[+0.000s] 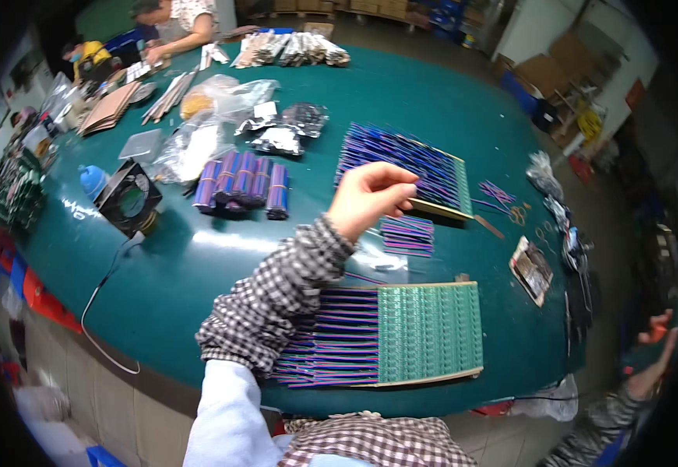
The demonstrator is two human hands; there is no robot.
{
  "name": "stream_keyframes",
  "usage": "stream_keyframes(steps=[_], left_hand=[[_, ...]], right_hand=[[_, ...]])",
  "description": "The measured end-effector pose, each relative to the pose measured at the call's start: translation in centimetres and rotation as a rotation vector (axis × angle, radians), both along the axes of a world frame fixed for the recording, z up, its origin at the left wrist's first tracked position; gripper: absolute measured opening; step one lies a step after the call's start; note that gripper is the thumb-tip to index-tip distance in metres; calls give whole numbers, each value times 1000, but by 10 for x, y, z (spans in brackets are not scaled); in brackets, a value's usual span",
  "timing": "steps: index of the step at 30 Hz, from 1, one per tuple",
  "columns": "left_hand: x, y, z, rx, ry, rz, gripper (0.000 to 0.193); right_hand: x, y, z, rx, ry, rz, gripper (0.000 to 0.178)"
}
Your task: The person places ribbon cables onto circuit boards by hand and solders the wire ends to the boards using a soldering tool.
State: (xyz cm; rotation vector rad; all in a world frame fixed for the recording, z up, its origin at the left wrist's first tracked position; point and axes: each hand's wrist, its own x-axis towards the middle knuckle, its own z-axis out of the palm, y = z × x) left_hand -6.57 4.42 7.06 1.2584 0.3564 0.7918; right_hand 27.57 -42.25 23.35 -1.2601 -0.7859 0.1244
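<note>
Green table [432,86], wires [407,236] near my left hand [371,194].
They lie sideways, just my side of it. Its fingers are curled; I can't tell if they hold anything. My right hand [661,349] is farther, too blurry to tell.

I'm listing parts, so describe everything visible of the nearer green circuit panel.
The green circuit panel lies flat on the table, its face marked in repeating columns, with pale, wood-like strips along its near and far edges. Dark blue and pink wires extend from its left side; the checked sleeve hides some of them. The left hand doesn't touch it.
</note>
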Motion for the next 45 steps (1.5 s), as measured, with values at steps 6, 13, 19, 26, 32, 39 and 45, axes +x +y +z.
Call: stream_keyframes(steps=[6,13,19,26,32,39,45], left_hand=[[-2,-11,3,-159,-5,-158,19],[-2,-27,2,-110,151,-177,18],[-2,-23,-6,-97,200,-198,19],[-16,-21,-16,-224,323,-207,18],[-20,-23,-26,-207,368,-162,17],[-46,-39,-15,207,478,-23,10],[-50,-69,-27,852,585,-2,20]], right_hand=[[-142,87,-137,-230,20,19,53],[-178,128,-188,-117,346,140,59],[-180,151,-206,-117,523,189,60],[-179,162,-216,-158,600,243,58],[-183,164,-216,-175,636,257,60],[-181,157,-211,-243,551,337,62],[-192,160,-210,-272,623,296,67]])
